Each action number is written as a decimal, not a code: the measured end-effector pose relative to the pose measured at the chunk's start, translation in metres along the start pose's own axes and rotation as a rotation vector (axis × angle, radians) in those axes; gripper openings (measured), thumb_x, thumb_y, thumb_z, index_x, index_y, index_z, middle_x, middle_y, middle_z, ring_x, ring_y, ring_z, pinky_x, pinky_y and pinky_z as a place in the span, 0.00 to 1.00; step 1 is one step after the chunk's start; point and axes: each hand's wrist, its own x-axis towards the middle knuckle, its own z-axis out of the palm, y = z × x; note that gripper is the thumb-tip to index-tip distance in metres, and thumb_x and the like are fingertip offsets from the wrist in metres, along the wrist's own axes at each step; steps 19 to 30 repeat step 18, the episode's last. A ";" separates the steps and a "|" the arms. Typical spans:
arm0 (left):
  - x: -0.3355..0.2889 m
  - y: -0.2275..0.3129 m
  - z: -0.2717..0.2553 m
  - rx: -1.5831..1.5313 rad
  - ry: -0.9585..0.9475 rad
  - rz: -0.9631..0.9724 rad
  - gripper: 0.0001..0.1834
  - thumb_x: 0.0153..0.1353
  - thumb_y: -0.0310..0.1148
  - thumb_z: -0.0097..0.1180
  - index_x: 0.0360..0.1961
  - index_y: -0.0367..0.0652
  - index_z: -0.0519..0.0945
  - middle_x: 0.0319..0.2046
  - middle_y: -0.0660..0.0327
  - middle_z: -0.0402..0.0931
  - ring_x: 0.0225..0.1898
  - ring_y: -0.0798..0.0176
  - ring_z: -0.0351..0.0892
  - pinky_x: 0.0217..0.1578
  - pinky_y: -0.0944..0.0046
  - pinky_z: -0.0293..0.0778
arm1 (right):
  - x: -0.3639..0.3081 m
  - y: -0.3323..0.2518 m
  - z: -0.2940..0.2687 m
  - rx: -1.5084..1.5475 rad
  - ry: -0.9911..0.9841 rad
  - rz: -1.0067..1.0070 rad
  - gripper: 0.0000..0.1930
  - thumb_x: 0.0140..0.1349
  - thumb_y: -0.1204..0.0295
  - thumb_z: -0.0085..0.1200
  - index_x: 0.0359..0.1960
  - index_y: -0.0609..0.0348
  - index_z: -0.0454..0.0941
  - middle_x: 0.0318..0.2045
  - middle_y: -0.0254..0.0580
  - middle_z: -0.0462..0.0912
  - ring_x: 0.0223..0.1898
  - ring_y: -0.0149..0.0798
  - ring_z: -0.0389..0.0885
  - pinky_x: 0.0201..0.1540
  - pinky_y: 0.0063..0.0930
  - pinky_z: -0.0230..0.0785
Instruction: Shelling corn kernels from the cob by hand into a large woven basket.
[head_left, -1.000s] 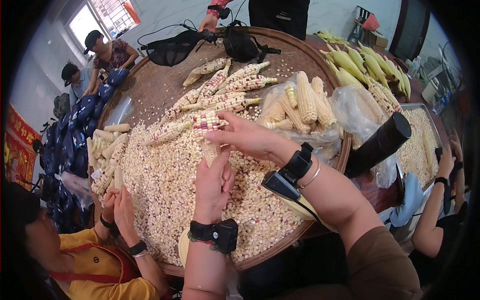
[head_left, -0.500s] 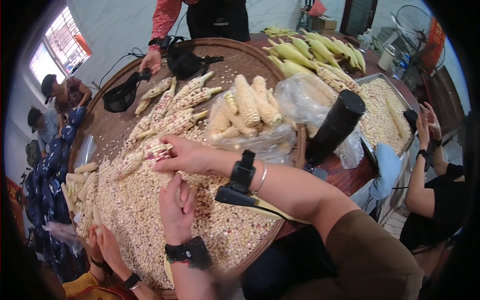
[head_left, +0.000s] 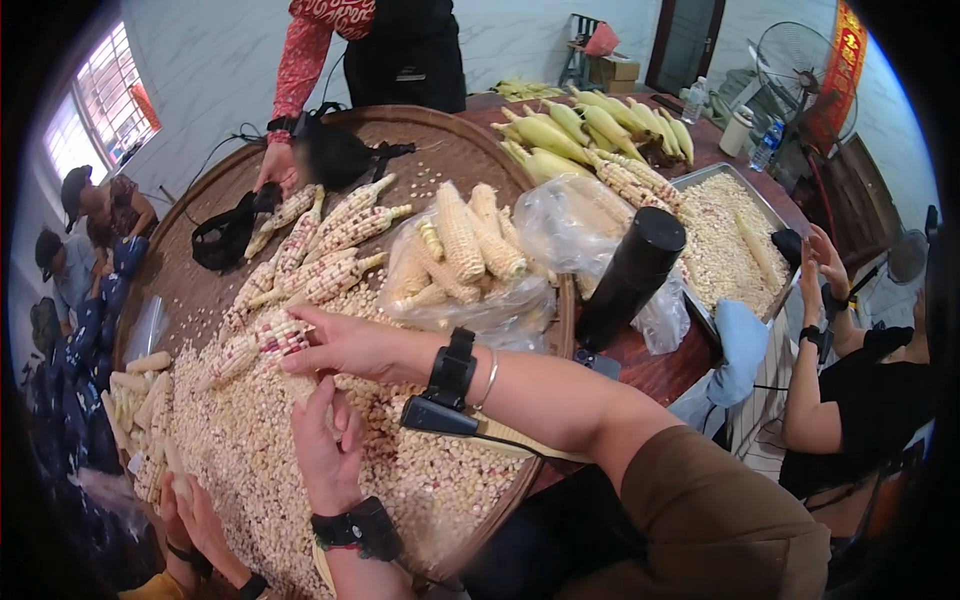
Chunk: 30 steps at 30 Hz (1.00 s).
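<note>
My right hand [head_left: 345, 343] reaches across from the right, thumb and fingers closed round the end of a white and purple speckled corn cob [head_left: 281, 337]. This cob lies at the upper edge of a heap of loose kernels [head_left: 240, 440]. Just below, my left hand [head_left: 330, 445] is raised over the heap, fingers loosely bent and apart, with nothing visible in it. Several more speckled cobs [head_left: 345, 225] lie beyond my right hand. A clear plastic bag [head_left: 500, 310] holding stripped cobs [head_left: 460, 240] sits to their right. Everything rests on a large round woven tray [head_left: 400, 125].
A black cylinder [head_left: 632, 275] stands right of the tray. Behind it are husked green corn [head_left: 575, 130] and a metal pan [head_left: 690, 180] of kernels. Co-workers' hands show at lower left [head_left: 195, 515], far side [head_left: 278, 168] and right [head_left: 825, 265]. Black straps [head_left: 225, 235] lie on the tray.
The whole view has shifted, so most things appear lower and farther left. My hands keep nearly the same place relative to each other and the cob.
</note>
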 end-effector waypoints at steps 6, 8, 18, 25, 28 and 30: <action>0.000 -0.001 0.010 0.089 -0.034 0.018 0.08 0.66 0.37 0.53 0.32 0.45 0.71 0.14 0.70 0.61 0.08 0.74 0.56 0.12 0.74 0.54 | 0.004 0.009 -0.013 0.044 -0.032 0.025 0.45 0.61 0.74 0.60 0.71 0.66 0.39 0.46 0.43 0.75 0.42 0.29 0.74 0.42 0.22 0.70; 0.000 0.000 0.007 0.063 -0.022 0.030 0.07 0.66 0.35 0.53 0.34 0.45 0.71 0.14 0.70 0.62 0.09 0.74 0.57 0.12 0.74 0.53 | 0.005 0.008 -0.014 0.042 -0.069 0.026 0.48 0.63 0.73 0.59 0.72 0.67 0.32 0.50 0.47 0.74 0.45 0.31 0.75 0.46 0.23 0.71; -0.006 0.005 0.008 0.055 -0.083 0.003 0.08 0.65 0.35 0.54 0.39 0.46 0.69 0.14 0.69 0.63 0.08 0.72 0.58 0.11 0.72 0.54 | -0.001 0.005 -0.006 0.122 -0.048 0.029 0.50 0.61 0.75 0.59 0.74 0.55 0.30 0.49 0.41 0.74 0.45 0.30 0.74 0.45 0.24 0.70; -0.006 0.005 0.008 0.055 -0.083 0.003 0.08 0.65 0.35 0.54 0.39 0.46 0.69 0.14 0.69 0.63 0.08 0.72 0.58 0.11 0.72 0.54 | -0.001 0.005 -0.006 0.122 -0.048 0.029 0.50 0.61 0.75 0.59 0.74 0.55 0.30 0.49 0.41 0.74 0.45 0.30 0.74 0.45 0.24 0.70; -0.006 0.005 0.008 0.055 -0.083 0.003 0.08 0.65 0.35 0.54 0.39 0.46 0.69 0.14 0.69 0.63 0.08 0.72 0.58 0.11 0.72 0.54 | -0.001 0.005 -0.006 0.122 -0.048 0.029 0.50 0.61 0.75 0.59 0.74 0.55 0.30 0.49 0.41 0.74 0.45 0.30 0.74 0.45 0.24 0.70; -0.006 0.005 0.008 0.055 -0.083 0.003 0.08 0.65 0.35 0.54 0.39 0.46 0.69 0.14 0.69 0.63 0.08 0.72 0.58 0.11 0.72 0.54 | -0.001 0.005 -0.006 0.122 -0.048 0.029 0.50 0.61 0.75 0.59 0.74 0.55 0.30 0.49 0.41 0.74 0.45 0.30 0.74 0.45 0.24 0.70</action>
